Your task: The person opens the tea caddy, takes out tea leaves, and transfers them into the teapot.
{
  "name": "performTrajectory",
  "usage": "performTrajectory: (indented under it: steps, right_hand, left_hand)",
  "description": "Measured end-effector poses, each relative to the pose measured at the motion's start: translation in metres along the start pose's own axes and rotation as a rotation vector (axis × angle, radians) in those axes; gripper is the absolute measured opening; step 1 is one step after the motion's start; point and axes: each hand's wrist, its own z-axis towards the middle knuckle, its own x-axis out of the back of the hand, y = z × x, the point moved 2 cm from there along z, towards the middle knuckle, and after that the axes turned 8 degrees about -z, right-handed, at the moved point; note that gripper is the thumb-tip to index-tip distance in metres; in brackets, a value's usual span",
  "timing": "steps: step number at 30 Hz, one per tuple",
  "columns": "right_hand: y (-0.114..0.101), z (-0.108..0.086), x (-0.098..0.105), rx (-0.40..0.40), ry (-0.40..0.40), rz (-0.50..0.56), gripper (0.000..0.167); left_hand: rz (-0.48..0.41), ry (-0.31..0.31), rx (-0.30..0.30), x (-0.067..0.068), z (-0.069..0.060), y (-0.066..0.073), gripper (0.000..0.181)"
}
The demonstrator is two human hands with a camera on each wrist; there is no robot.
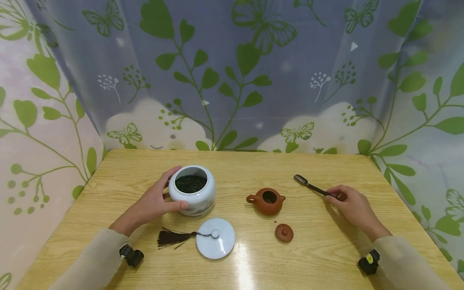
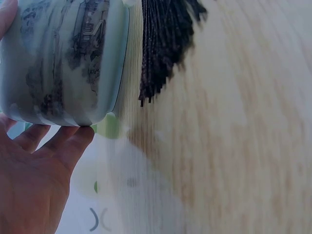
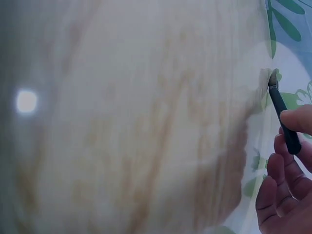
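Note:
A white porcelain tea jar (image 1: 192, 207) without its lid stands on the left of the table, dark loose tea leaves (image 1: 190, 183) inside. My left hand (image 1: 154, 202) grips it from the left, thumb on the near side and fingers round the far side; the left wrist view shows the jar's painted wall (image 2: 58, 63). Between thumb and fingers, my right hand (image 1: 353, 205) pinches the dark handle of a tea scoop (image 1: 317, 189), its bowl pointing left. A brown clay teapot (image 1: 266, 204) sits uncovered between the hands, with something dark inside.
In front of the jar lies its white lid (image 1: 219, 247) with a dark tassel (image 1: 174, 238). The small clay teapot lid (image 1: 284, 233) rests near the teapot, a dark crumb beside it. A patterned curtain (image 1: 217, 80) hangs behind the wooden table (image 1: 319, 262).

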Motion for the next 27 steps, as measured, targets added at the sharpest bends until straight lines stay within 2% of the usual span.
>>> performTrajectory:
  steps: [6, 13, 27]
  right_hand:
    - [-0.0009, -0.001, -0.0019, 0.014, -0.013, -0.011, 0.026]
    - [-0.0026, -0.0013, -0.0032, 0.007, -0.062, 0.009, 0.027]
    - [-0.0048, -0.0012, -0.0047, -0.005, -0.081, -0.02, 0.027]
  left_hand:
    - [-0.002, 0.0, -0.001, -0.0001, 0.0001, -0.0005, 0.11]
    - [0.0, 0.001, 0.002, -0.0001, -0.0002, 0.0011, 0.11]
    - [-0.012, 0.004, 0.004, -0.0005, 0.0003, -0.0012, 0.111]
